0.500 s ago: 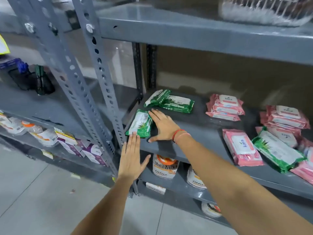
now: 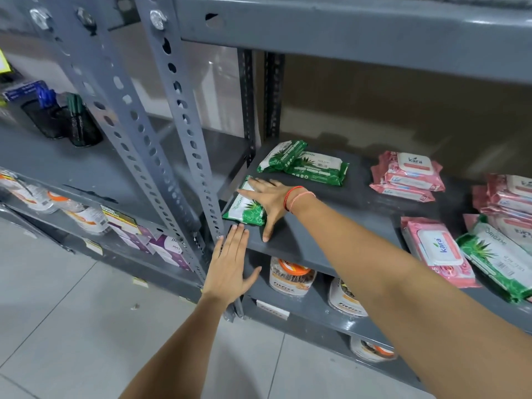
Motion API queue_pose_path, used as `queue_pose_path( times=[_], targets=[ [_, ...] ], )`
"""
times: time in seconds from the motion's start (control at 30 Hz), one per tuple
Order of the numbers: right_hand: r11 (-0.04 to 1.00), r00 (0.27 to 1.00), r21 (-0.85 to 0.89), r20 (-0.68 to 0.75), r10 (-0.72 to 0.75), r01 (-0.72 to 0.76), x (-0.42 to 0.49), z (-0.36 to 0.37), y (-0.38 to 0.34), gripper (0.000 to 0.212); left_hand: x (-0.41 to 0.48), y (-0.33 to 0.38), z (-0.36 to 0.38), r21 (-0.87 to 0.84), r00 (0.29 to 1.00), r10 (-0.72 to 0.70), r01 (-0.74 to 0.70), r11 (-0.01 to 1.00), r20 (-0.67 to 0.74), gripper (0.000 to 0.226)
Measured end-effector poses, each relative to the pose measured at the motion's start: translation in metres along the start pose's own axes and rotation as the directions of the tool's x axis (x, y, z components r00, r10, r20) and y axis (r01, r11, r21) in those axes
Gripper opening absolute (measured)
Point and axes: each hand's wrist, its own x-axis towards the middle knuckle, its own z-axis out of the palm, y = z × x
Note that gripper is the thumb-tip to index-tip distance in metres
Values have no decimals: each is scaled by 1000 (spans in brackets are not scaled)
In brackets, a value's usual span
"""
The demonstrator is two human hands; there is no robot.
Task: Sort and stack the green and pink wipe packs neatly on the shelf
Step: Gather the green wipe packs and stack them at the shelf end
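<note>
A green wipe pack [image 2: 244, 210] lies at the front left corner of the grey shelf [image 2: 322, 226]. My right hand [image 2: 270, 201] rests flat on it, fingers spread, thumb on the shelf. My left hand [image 2: 231, 266] is flat against the shelf's front edge just below that pack, holding nothing. Two more green packs [image 2: 305, 164] lie overlapping at the back left. A stack of pink packs [image 2: 408, 175] sits mid-shelf. At the right are a single pink pack [image 2: 437, 251], a green pack [image 2: 498, 260] and more pink packs [image 2: 509, 197].
A perforated grey upright post [image 2: 184, 133] stands just left of the packs. The shelf below holds jars with orange lids [image 2: 290, 276]. The neighbouring rack on the left carries black pen holders [image 2: 66, 119] and boxed goods [image 2: 161, 246]. Tiled floor lies underneath.
My right hand has slid further over the front green pack, pushing it slightly toward the corner. The left hand stays at the shelf edge.
</note>
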Motion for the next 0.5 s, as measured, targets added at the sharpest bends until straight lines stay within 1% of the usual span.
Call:
queue_pose_path(
  times=[0.07,0.13,0.2,0.37,0.43,0.5],
  targets=[
    [997,998,-77,61,26,-21,3,-8,-3,137,0,0,1,-14,1000,-5,5,1000,-8,83],
    [988,995,-150,89,54,-40,5,-14,-7,132,0,0,2,-20,1000,-11,11,1000,-2,85],
    [984,995,-166,72,73,-61,4,-16,-9,124,0,0,3,-27,1000,-12,12,1000,3,86],
    [984,994,-144,18,111,-107,-2,-16,-9,106,-1,-3,4,-54,1000,-2,3,999,3,88],
    [969,992,-215,3,129,-125,-4,-18,-10,105,-1,-2,4,-69,1000,-10,10,998,3,90],
    [951,995,-291,-26,101,-105,-4,-17,-11,107,-1,0,3,-81,1000,-23,23,996,3,92]
  ],
)
